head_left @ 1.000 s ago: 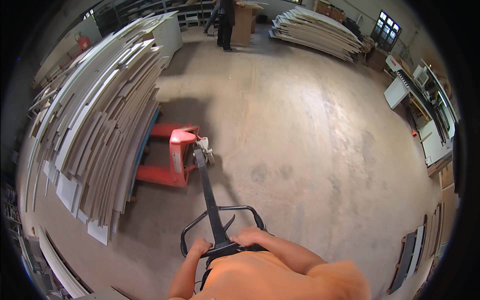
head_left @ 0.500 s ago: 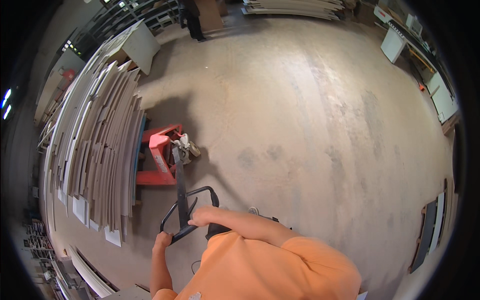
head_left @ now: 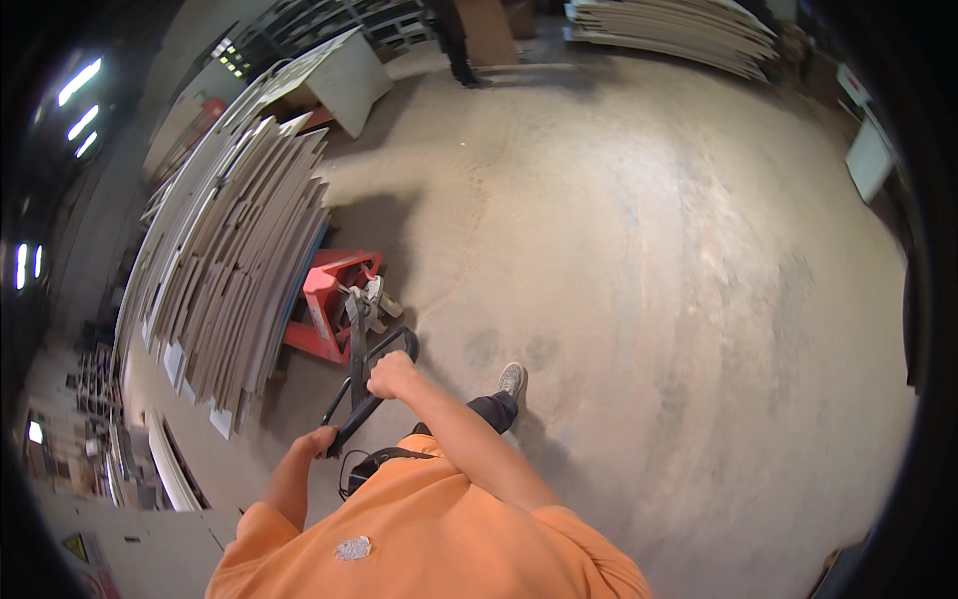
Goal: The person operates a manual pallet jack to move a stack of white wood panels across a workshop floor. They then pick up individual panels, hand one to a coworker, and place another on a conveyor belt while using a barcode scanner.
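Note:
A red pallet jack (head_left: 321, 287) stands to the left, its forks running under a tall stack of pale boards (head_left: 235, 260). From its base the black loop handle (head_left: 356, 420) leans back toward my body. My left hand (head_left: 317, 440) is wrapped round the near left end of that handle. Farther along the same bar, my right hand (head_left: 392, 375) grips it, with the forearm crossing in front of my orange shirt. Light-coloured parts at the foot of the handle partly cover the jack's pump area.
A white cabinet (head_left: 349, 85) stands beyond the boards, and a person in dark clothing (head_left: 454, 45) is near it. Another pile of flat boards (head_left: 669, 35) lies at the far side. A white panel (head_left: 870, 158) stands at the right. Long curved-looking strips (head_left: 172, 464) lie at lower left.
My view has turned left and my body has shifted relative to the jack. The handle has swung with both hands still on it. One foot now shows stepping forward.

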A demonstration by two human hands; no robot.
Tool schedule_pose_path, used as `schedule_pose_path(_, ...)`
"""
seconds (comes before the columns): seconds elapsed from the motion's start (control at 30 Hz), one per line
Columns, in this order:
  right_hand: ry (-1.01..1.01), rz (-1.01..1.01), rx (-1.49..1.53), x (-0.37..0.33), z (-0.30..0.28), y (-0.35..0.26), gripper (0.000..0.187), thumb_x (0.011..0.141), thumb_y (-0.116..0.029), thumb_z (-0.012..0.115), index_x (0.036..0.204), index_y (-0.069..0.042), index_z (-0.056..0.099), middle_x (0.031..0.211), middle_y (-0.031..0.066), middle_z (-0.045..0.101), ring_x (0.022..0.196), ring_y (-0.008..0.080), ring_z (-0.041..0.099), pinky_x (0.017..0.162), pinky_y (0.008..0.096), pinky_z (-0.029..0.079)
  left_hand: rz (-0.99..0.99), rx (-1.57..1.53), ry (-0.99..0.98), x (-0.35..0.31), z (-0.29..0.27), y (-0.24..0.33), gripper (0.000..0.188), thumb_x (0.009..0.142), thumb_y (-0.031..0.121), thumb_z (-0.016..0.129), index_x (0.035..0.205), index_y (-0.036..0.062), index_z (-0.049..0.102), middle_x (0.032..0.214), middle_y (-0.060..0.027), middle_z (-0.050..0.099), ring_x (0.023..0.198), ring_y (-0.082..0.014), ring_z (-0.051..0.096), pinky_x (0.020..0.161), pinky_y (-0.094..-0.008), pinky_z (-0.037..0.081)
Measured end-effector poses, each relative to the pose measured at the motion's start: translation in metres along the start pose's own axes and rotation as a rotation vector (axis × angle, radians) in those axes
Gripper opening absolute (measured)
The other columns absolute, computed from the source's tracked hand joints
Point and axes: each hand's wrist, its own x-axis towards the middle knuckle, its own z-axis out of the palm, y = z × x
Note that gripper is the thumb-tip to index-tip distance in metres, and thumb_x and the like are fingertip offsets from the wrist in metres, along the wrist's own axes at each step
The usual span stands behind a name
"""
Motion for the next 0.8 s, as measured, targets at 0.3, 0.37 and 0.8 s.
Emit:
schedule_pose_path(0.3,-0.059,-0.238,-0.175,0.012,-0.05,0.115,0.034,0.094,-0.026,0.049,0.112,-0.015,0.077,0.118,0.0081,0.073,0.111,0.0278,0.069,0.091,0.0426,0.054,0.064,-0.325,0.437,-0.01,0.054,0.101,0.055,0.098,0.042,0.029,0.087,0.0049,0.069,0.071,-0.0115,0.069,0.057,-0.0239,0.059,0.058,-0.0417,0.045)
schedule_pose_path(0.37,-0.047,-0.269,-0.215,0.015,-0.057,0.136,0.035,0.094,-0.027,0.049,0.113,-0.015,0.076,0.118,0.0088,0.073,0.112,0.0279,0.068,0.092,0.0424,0.054,-0.015,-0.375,0.494,-0.01,0.066,0.127,0.055,0.096,0.039,0.029,0.081,0.0039,0.069,0.073,-0.0124,0.07,0.068,-0.0261,0.066,0.07,-0.0444,0.05)
schedule_pose_path(0.8,-0.15,-0.517,-0.317,0.042,-0.102,0.256,0.045,0.096,-0.034,0.04,0.106,-0.009,0.076,0.114,0.0155,0.073,0.107,0.0331,0.069,0.093,0.045,0.053,-0.118,-0.302,0.629,-0.03,0.134,0.268,0.034,0.097,0.018,0.039,0.104,0.0021,0.068,0.111,-0.0229,0.07,0.106,-0.0411,0.067,0.09,-0.0516,0.053)
